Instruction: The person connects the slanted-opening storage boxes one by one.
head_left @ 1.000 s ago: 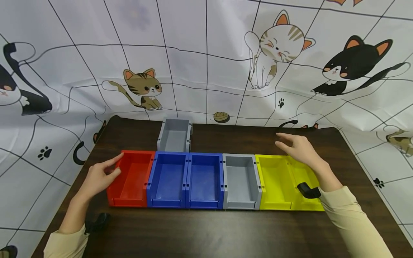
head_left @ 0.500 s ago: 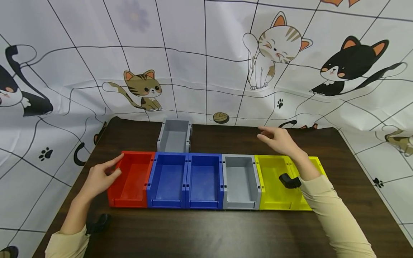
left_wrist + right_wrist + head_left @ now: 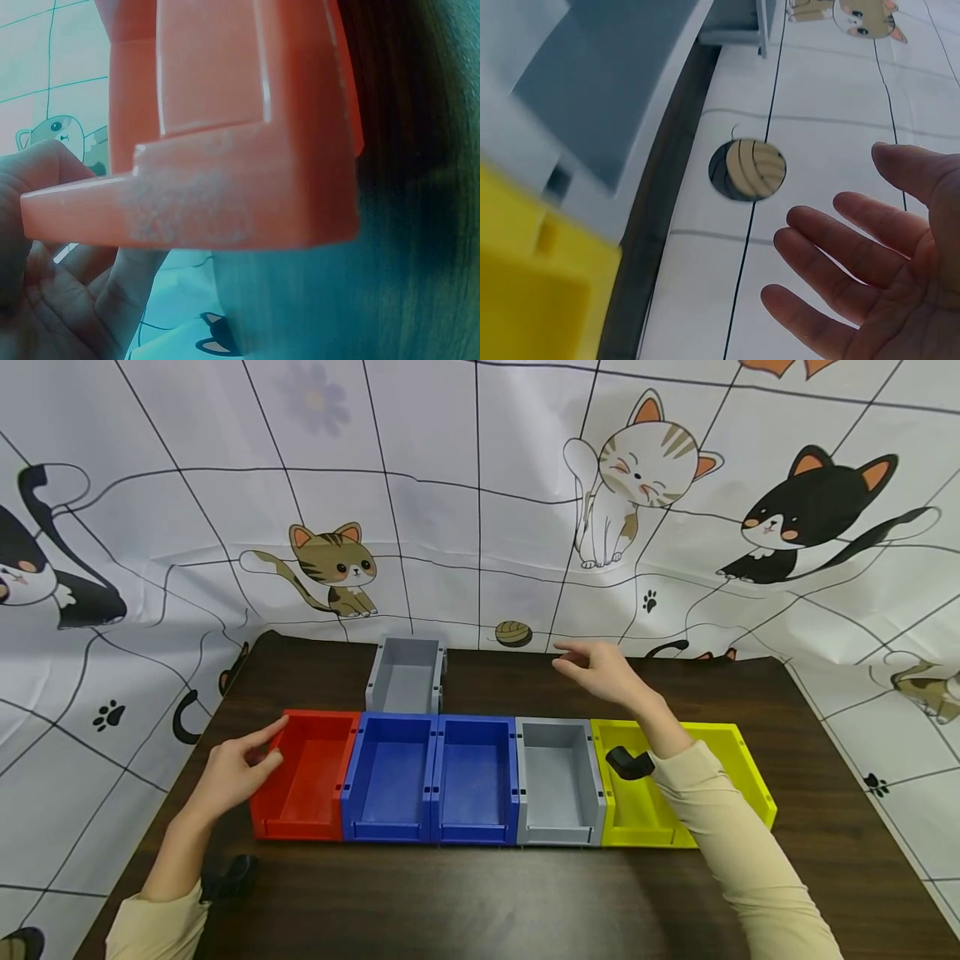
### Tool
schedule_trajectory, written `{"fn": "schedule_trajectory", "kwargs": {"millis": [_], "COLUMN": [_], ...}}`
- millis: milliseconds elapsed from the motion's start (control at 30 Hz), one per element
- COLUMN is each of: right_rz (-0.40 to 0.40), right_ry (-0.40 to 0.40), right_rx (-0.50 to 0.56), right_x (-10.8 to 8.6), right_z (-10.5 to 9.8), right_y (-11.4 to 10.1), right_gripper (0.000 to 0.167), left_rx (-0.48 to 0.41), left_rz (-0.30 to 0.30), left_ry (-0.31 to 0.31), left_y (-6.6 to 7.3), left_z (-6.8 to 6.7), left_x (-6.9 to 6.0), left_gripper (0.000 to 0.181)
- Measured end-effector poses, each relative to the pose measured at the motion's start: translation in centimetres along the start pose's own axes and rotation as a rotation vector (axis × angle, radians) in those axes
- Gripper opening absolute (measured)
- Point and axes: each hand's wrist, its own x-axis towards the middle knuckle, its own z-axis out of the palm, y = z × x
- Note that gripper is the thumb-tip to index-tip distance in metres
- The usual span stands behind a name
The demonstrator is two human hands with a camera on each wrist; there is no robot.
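Observation:
My left hand [image 3: 228, 772] is at the left wall of a red bin [image 3: 309, 777]. Its index finger reaches to the bin's back left corner, and the thumb tip shows over the inside. In the left wrist view the red bin [image 3: 225, 195] covers part of that hand, so firm contact cannot be made out. My right hand [image 3: 606, 672] hovers behind the row with nothing in it, fingers extended and pointing left. The right wrist view shows its fingers [image 3: 847, 262] spread. Nearest to it in the row are a grey bin [image 3: 558, 777] and yellow bins [image 3: 720, 752].
Two blue bins [image 3: 393, 777] stand between the red and grey bins. Another grey bin [image 3: 407, 672] sits behind the left blue one. All rest on a dark wooden table [image 3: 480, 902]. A cat-print cloth [image 3: 442, 518] hangs along the back edge.
My right hand has moved left, from above the right-hand yellow bin to behind the grey bin and left-hand yellow bin. My left hand has stayed at the red bin.

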Motion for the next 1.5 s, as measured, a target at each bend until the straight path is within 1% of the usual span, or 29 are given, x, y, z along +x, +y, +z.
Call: {"fn": "schedule_trajectory", "kwargs": {"millis": [133,400,533,667,767,867,967,1200,1267,1400,1500], "right_rz": [-0.002,0.023,0.015,0.002,0.020,0.062,0.125,0.286,0.319,0.383,0.431], "right_ry": [-0.016,-0.083,-0.093,-0.110,-0.122,-0.112,-0.106,-0.089,-0.073,-0.043,-0.046], "right_rx": [0.000,0.033,0.036,0.072,0.104,0.126,0.194,0.436,0.481,0.524,0.538], "right_x": [1.1,3.4,4.8,6.3,7.3,8.1,8.7,9.9,10.2,10.6,10.9], "right_z": [0.6,2.0,3.1,4.4,5.4,6.4,7.3,9.5,9.9,10.7,11.1], "right_y": [-0.9,-2.8,-4.0,-5.2,-6.0,-6.8,-7.5,-8.1,-8.3,-8.6,-8.9], "right_gripper": [0.042,0.043,0.042,0.041,0.041,0.041,0.041,0.045,0.046,0.044,0.042], "left_rx": [0.003,0.009,0.017,0.025,0.027,0.028,0.023,0.020,0.023,0.018,0.017], "left_rz": [-0.003,-0.010,0.000,0.006,0.006,0.003,-0.002,-0.021,-0.030,-0.044,-0.050], "left_ry": [0.004,0.002,0.008,0.015,0.021,0.020,0.016,0.001,-0.003,-0.011,-0.012], "left_y": [0.0,-0.1,-0.2,-0.2,-0.3,-0.3,-0.3,-0.3,-0.2,-0.2,-0.2], "left_z": [0.0,0.0,0.1,0.2,0.2,0.2,0.2,0.2,0.2,0.2,0.2], "left_x": [0.0,0.0,-0.1,-0.2,-0.2,-0.1,-0.1,0.0,0.0,0.0,0.0], "left_gripper": [0.046,0.046,0.046,0.046,0.046,0.046,0.046,0.047,0.047,0.047,0.047]}}
